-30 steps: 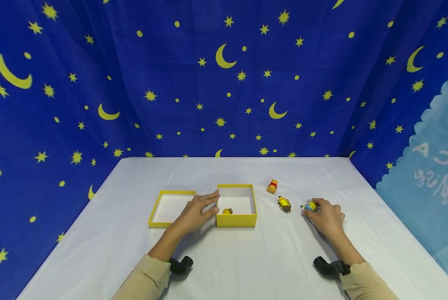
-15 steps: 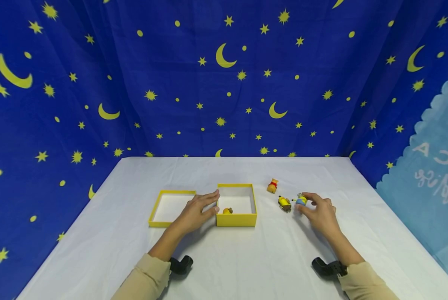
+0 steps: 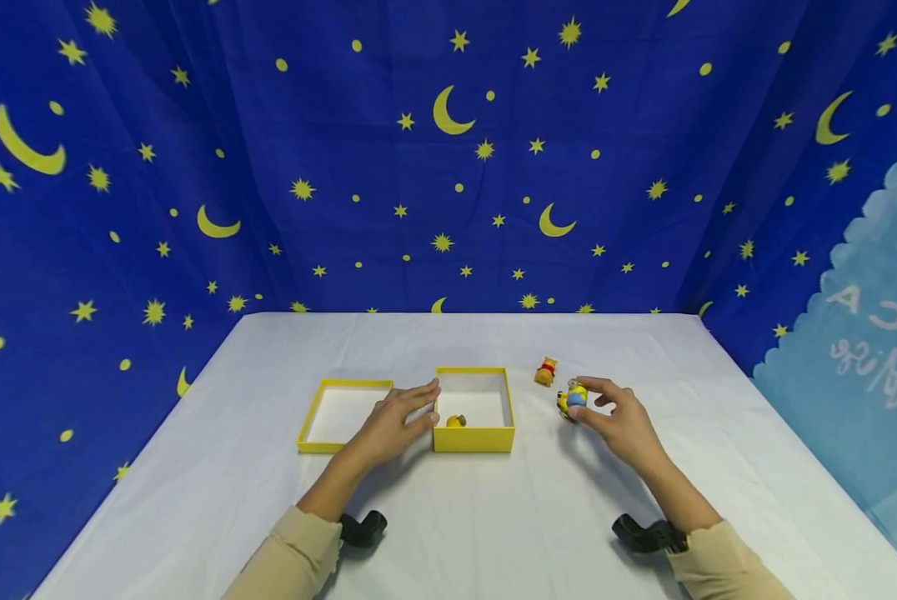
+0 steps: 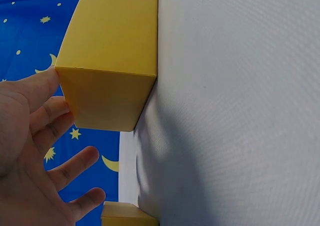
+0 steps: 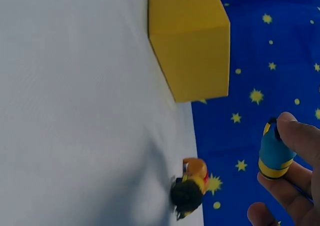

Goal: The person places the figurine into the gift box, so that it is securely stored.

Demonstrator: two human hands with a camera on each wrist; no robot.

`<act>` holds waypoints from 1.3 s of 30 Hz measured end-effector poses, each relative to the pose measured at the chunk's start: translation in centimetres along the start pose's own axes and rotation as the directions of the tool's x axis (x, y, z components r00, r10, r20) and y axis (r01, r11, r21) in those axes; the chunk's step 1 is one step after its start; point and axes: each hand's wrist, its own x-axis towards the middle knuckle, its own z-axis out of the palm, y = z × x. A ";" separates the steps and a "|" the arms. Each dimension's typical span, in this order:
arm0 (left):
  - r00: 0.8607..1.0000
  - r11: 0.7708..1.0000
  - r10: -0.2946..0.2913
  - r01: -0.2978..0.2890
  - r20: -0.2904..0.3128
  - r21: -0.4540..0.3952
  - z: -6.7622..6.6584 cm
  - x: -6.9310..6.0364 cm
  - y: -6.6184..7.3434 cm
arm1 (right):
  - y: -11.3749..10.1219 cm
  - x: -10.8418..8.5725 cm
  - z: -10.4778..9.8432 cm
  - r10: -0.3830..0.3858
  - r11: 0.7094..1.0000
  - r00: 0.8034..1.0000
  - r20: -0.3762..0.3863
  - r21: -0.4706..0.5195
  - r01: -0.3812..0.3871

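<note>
I see the right hand (image 3: 628,427) pinching the blue-and-yellow figure (image 3: 577,395) between thumb and fingers, held up to the right of the yellow box (image 3: 474,441). At the box's left wall I have the left hand (image 3: 387,423), fingers spread and touching it.

The worktop (image 3: 448,517) was white, with a faint weave and soft creases. Near its middle rested an open yellow box (image 3: 473,441), a shallow yellow-rimmed tray (image 3: 317,447) to its left. To the right were a red-topped bear figure (image 3: 545,372) and a partly hidden yellow figure (image 3: 563,403).
</note>
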 end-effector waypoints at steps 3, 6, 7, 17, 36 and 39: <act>1.000 1.000 0.001 -0.001 0.004 -0.003 -0.1 0.0 0.0 | -0.5 -0.1 0.2 -0.015 1.000 1.000 0.008 0.027 0.015; 1.000 1.000 0.000 0.000 0.009 -0.005 -0.1 0.0 0.1 | -1.0 -0.1 0.4 -0.016 0.998 1.000 0.025 0.056 0.015; 1.000 1.000 -0.001 0.001 0.009 -0.004 -0.1 0.0 0.1 | -1.2 0.0 0.4 -0.013 0.998 0.999 0.032 0.064 0.011; 1.000 1.000 0.006 -0.006 0.005 -0.006 0.0 0.0 0.0 | -2.5 0.4 1.5 -0.058 0.993 0.996 0.060 0.108 0.052; 1.000 1.000 0.004 -0.004 0.010 0.000 -0.1 0.0 0.0 | -4.8 1.6 3.9 -0.143 0.976 0.981 0.134 0.181 0.118; 1.000 1.000 0.003 -0.003 0.008 0.000 -0.1 0.0 0.0 | -5.1 1.8 4.4 -0.133 0.979 0.978 0.161 0.178 0.104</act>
